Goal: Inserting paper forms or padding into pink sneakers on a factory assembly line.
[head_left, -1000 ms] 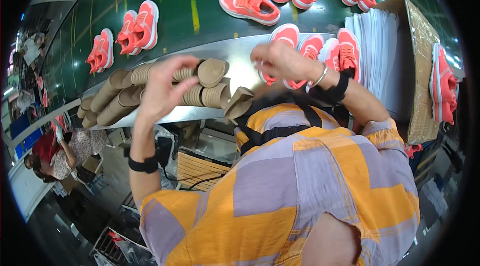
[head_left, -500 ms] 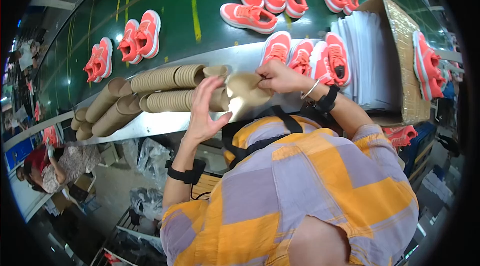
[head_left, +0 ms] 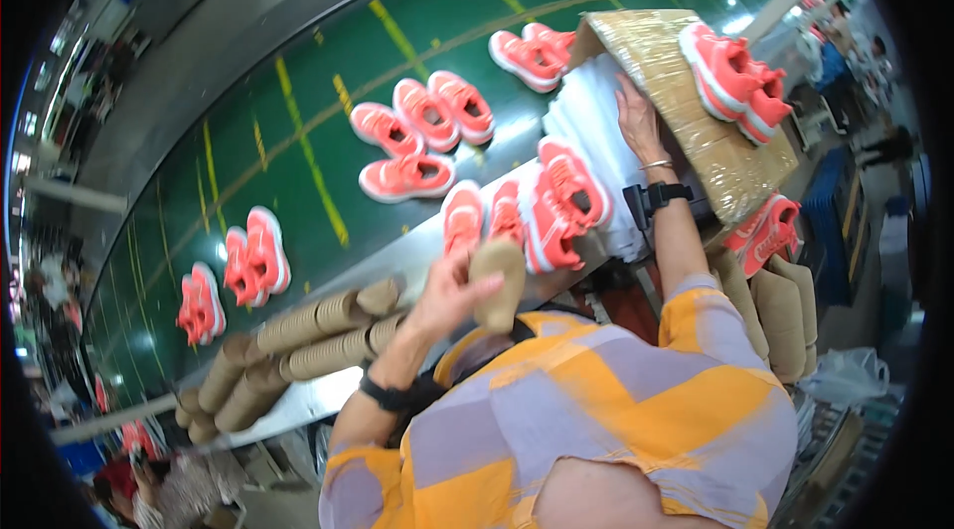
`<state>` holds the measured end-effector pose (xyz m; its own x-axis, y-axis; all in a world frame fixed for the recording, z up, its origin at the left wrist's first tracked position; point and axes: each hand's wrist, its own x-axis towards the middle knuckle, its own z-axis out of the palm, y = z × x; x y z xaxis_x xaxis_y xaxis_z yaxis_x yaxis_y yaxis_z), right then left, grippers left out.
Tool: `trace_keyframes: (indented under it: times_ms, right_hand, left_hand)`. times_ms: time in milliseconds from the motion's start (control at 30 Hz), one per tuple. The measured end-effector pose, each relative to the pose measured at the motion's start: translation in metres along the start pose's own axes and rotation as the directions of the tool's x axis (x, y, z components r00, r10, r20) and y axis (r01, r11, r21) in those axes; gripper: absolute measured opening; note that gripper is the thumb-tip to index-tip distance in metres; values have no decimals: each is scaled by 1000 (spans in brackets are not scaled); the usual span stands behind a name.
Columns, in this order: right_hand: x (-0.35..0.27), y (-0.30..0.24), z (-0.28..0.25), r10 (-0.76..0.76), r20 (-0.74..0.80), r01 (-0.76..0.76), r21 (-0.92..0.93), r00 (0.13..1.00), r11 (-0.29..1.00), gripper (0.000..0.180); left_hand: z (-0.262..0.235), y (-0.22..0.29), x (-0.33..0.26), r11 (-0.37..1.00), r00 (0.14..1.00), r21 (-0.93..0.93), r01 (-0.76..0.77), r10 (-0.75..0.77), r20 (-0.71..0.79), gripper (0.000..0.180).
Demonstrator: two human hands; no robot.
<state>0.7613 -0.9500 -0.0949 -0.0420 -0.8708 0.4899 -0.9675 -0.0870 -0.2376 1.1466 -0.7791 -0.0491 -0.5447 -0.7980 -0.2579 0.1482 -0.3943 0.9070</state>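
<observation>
One brown paper insert (head_left: 500,281) is now clamped in your left hand (head_left: 447,293), lifted off the counter stacks (head_left: 318,335); your right hand (head_left: 636,117) has moved, fingers spread flat, onto the white tissue sheets (head_left: 596,147).

A single view is covering the scene: a wide fisheye camera is sitting on the person's head and is looking steeply down over the chest and checked shirt (head_left: 596,410), which is filling the 6 o'clock part of the picture at very close range. The lens is facing forward and down toward the green conveyor belt (head_left: 298,122), which is running from 9 o'clock round to 1 o'clock and is bending strongly toward the rim. The metal table edge (head_left: 397,266) is lying near the centre, nearer than the belt. The workshop floor is showing far off at 11 o'clock. No second view is sharing this field.
</observation>
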Motion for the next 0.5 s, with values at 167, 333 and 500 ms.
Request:
trace_keyframes:
  times_ms: [167,333,500]
  right_hand:
    - [-29,95,62,91,84,-100,113,992,989,37]
    - [-29,126,83,224,-277,-333,-452,934,827,39]
    - [-9,-79,44,256,379,-351,924,889,-151,29]
  left_hand:
    - [17,-1,-9,971,939,-30,237,-221,265,48]
    - [17,10,39,987,937,20,161,-159,312,52]
    - [8,-16,142,932,888,221,-286,344,-304,54]
